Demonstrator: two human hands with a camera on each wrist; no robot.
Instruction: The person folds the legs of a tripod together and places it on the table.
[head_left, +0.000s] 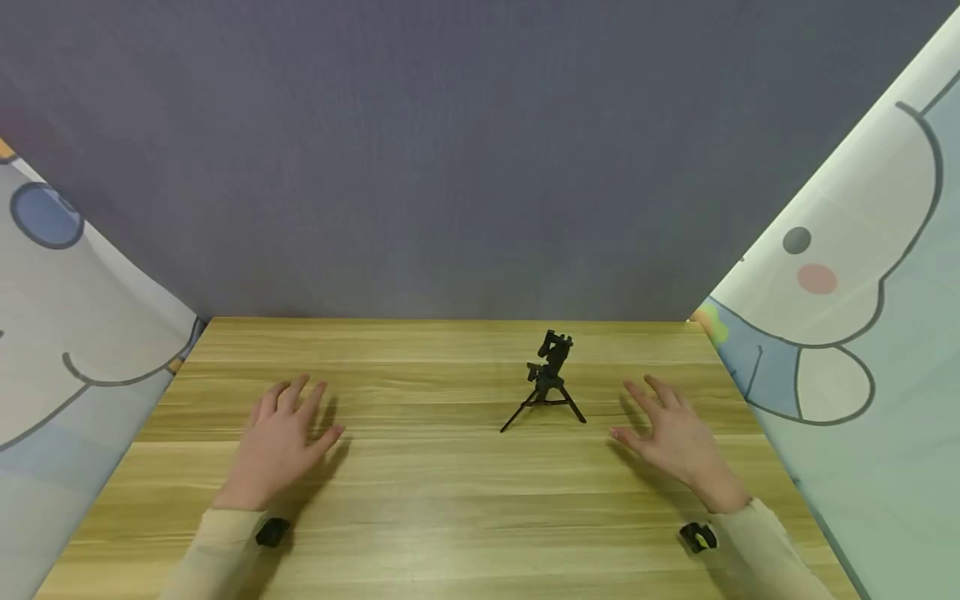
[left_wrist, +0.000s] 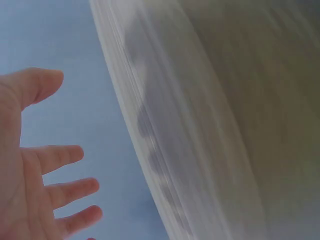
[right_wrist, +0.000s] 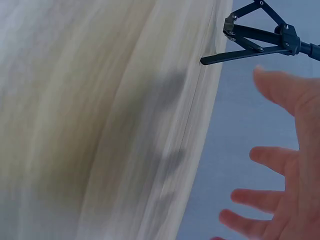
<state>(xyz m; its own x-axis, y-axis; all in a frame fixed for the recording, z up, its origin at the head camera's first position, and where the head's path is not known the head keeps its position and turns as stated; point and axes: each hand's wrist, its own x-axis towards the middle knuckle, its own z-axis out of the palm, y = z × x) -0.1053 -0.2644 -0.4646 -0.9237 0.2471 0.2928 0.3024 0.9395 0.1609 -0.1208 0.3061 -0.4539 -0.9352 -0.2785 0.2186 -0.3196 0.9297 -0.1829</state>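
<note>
A small black tripod (head_left: pixel 551 379) with a holder on top stands upright on the wooden table, right of the middle. Its splayed legs (right_wrist: pixel 245 47) also show at the upper right of the right wrist view. My right hand (head_left: pixel 678 437) is to the right of the tripod, apart from it, fingers spread and nothing in them. On the left side of the table my left hand (head_left: pixel 277 442) hovers with fingers spread, casting a shadow on the wood. The left wrist view shows that hand (left_wrist: pixel 40 155) holding nothing.
The wooden table (head_left: pixel 435 483) ends at a dark grey panel (head_left: pixel 450 167) at the back. Cloth with cartoon figures hangs on the left (head_left: pixel 97 308) and right (head_left: pixel 840 250). A small black device sits at each sleeve cuff.
</note>
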